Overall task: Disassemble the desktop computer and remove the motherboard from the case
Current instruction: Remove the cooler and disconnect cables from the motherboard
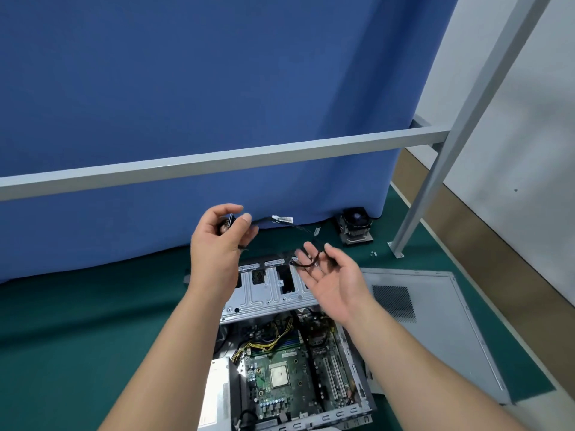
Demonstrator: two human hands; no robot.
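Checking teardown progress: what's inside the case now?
Inside the case: motherboard with bare CPU, yellow-black power wires, power supply at left. The forearms cover parts of the interior.

Below the left hand [217, 241], the motherboard [280, 377] is green with a pale silver square chip at its middle, and yellow and black wires [273, 337] bunch just above it. The case [270, 290] under both hands is bare grey metal. The cable [280, 219] in the left hand is black with a white label. Right of the right hand [329, 281] lies a light grey side panel [441, 325] with a dark dotted vent grid. The bench [77, 321] is dark green, the curtain [186, 73] behind plain blue.
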